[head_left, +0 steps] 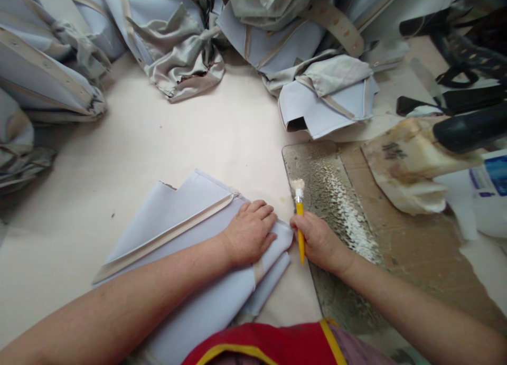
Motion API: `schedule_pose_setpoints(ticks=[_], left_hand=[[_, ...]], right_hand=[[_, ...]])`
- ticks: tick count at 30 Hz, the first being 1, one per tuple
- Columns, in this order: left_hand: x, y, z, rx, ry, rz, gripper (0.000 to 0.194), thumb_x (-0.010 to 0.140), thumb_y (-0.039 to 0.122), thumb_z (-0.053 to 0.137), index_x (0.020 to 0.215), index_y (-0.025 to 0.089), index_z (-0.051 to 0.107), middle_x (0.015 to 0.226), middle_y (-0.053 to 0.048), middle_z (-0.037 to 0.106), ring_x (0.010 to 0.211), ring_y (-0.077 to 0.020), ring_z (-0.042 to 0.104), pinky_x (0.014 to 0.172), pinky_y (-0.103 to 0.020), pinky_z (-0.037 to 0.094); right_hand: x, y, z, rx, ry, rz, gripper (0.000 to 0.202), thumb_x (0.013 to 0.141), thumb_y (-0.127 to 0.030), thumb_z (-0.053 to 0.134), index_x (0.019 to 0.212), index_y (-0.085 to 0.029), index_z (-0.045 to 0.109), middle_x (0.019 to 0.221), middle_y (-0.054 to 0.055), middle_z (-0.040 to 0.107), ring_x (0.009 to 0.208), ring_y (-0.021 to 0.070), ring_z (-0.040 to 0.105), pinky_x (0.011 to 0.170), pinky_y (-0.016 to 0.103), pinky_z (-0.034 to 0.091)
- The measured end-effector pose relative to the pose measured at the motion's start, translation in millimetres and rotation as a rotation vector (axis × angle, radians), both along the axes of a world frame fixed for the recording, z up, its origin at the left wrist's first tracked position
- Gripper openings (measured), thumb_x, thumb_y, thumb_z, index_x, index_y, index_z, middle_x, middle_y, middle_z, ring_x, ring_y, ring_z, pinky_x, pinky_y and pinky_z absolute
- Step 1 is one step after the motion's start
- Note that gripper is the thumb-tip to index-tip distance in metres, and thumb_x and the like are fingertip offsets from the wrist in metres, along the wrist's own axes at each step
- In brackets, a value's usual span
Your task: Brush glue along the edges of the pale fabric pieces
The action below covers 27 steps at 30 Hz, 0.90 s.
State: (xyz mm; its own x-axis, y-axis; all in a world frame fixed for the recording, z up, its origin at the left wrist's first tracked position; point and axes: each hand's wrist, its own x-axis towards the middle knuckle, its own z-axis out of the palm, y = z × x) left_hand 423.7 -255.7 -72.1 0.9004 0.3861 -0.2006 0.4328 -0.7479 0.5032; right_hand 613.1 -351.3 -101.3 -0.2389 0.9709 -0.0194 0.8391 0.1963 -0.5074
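Note:
A pale blue-grey fabric piece [158,217] with a beige strip lies on the table in front of me. My left hand [250,233] rests flat on its right part, fingers stretched out and pointing right. Just past the piece's right corner, my right hand [317,238] is closed around a yellow-handled brush [301,227]. The brush's bristles point away from me and carry whitish matter. They are over the left edge of a glue-crusted board [340,196], which has a thick white streak along it. Whether the bristles touch the board I cannot tell.
Several similar pieces with crumpled grey-green cloth [186,64] line the back and left of the pale table [138,127]. One more piece [332,101] lies beyond the board. At right are brown cardboard [420,264], a stained white container [415,169], a black cylindrical object [471,127] and black straps.

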Motion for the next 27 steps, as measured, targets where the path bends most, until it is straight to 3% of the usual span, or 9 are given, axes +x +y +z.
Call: schedule_pose_setpoints(ticks=[8, 13, 16, 19, 27], left_hand=[[11.4, 15.1, 9.8, -0.089, 0.082, 0.026, 0.025, 0.076, 0.037, 0.059, 0.095, 0.021, 0.062, 0.094, -0.006, 0.057, 0.098, -0.0242, 0.045, 0.079, -0.038, 0.038], [23.5, 28.2, 22.3, -0.123, 0.174, -0.042, 0.029, 0.07, 0.039, 0.064, 0.093, 0.022, 0.062, 0.096, -0.006, 0.057, 0.098, -0.0246, 0.047, 0.081, -0.04, 0.036], [31.1, 33.1, 27.7, -0.149, 0.23, -0.086, 0.022, 0.072, 0.031, 0.061, 0.091, 0.022, 0.063, 0.096, -0.005, 0.058, 0.097, -0.0234, 0.049, 0.081, -0.04, 0.036], [35.9, 32.3, 31.1, -0.144, 0.252, -0.103, 0.014, 0.075, 0.022, 0.054, 0.085, 0.021, 0.064, 0.094, -0.005, 0.058, 0.093, -0.0217, 0.052, 0.078, -0.038, 0.036], [35.7, 19.9, 41.0, -0.106, 0.143, -0.12, 0.014, 0.075, 0.022, 0.056, 0.083, 0.024, 0.067, 0.089, -0.004, 0.059, 0.092, -0.0212, 0.051, 0.075, -0.037, 0.033]], right_hand=[[-2.9, -6.0, 4.0, 0.065, 0.095, -0.056, 0.02, 0.073, -0.002, 0.038, 0.082, -0.018, 0.044, 0.07, 0.004, 0.047, 0.065, 0.0184, 0.043, 0.058, 0.027, 0.037], [-4.7, -10.6, 10.0, 0.069, 0.175, -0.075, 0.02, 0.074, -0.001, 0.038, 0.085, -0.018, 0.041, 0.071, 0.003, 0.046, 0.067, 0.018, 0.043, 0.06, 0.028, 0.037], [-6.3, -12.8, 14.6, 0.047, 0.25, -0.12, 0.018, 0.076, -0.002, 0.038, 0.084, -0.019, 0.041, 0.071, 0.002, 0.046, 0.067, 0.0169, 0.043, 0.062, 0.028, 0.037], [-9.0, -15.7, 20.0, -0.001, 0.307, -0.17, 0.016, 0.078, -0.004, 0.039, 0.082, -0.019, 0.041, 0.072, 0.002, 0.046, 0.068, 0.0167, 0.043, 0.063, 0.029, 0.037], [-14.3, -25.3, 38.7, -0.049, 0.441, -0.201, 0.013, 0.081, -0.008, 0.039, 0.081, -0.021, 0.04, 0.075, 0.001, 0.048, 0.07, 0.0159, 0.045, 0.066, 0.029, 0.037]])
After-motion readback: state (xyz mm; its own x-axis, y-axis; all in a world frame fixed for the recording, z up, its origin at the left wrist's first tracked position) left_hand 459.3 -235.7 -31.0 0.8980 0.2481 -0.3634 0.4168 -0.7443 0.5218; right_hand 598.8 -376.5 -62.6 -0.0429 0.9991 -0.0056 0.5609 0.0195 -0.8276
